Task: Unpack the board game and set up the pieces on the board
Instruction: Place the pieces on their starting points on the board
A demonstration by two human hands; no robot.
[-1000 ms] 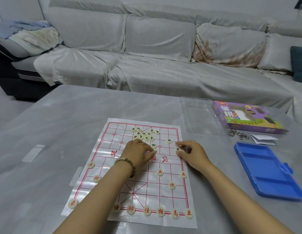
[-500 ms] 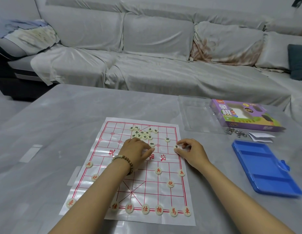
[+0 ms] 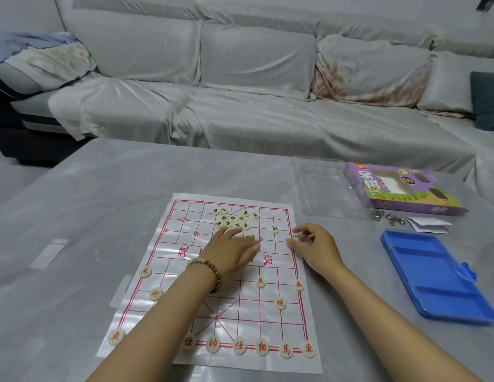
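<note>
From the head camera, the board (image 3: 254, 312) lies flat on the table (image 3: 88, 202) with its long axis running straight away from the person. The red-lettered pieces (image 3: 262, 347) are already ranked across its near half. What the next move depends on is the heap of dark-lettered pieces (image 3: 234, 219), which sits unsorted in the far half, just left of the board's midline and directly ahead of the left hand (image 3: 232, 250). That hand is the nearer one. It lies palm down over the middle band with its fingers straight and relaxed, holding nothing, and its tips touch or almost touch the heap's near edge. A lone dark-lettered piece (image 3: 274, 229) stands apart to the right of the heap, just beyond the right hand (image 3: 313, 245). The right hand rests at the board's right edge with its fingers curled inward. Whether they pinch a piece is too small to tell. The purple box (image 3: 400, 188) and the blue tray (image 3: 433, 277) lie well off to the right, out of play.
</note>
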